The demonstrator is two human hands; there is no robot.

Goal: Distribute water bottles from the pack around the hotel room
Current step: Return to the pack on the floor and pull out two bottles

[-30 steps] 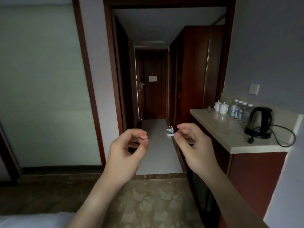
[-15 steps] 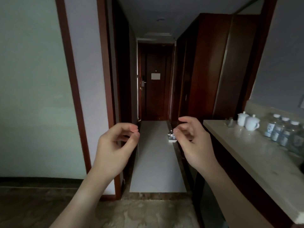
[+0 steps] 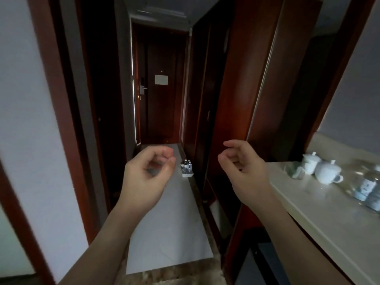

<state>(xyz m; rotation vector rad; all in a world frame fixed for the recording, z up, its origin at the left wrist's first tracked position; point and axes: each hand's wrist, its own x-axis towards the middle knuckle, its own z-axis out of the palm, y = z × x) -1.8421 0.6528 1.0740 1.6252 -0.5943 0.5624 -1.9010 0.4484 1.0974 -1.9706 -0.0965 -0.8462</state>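
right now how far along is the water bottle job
Done: some bottles already stand on the counter beside the cups. In hand: nothing; left hand and right hand are loosely curled and empty. Left: the pack on the hallway floor holds more bottles.

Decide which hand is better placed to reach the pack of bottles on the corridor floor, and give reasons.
Probably right: the pack sits by the wardrobe on the right. Right hand and left hand are both empty.
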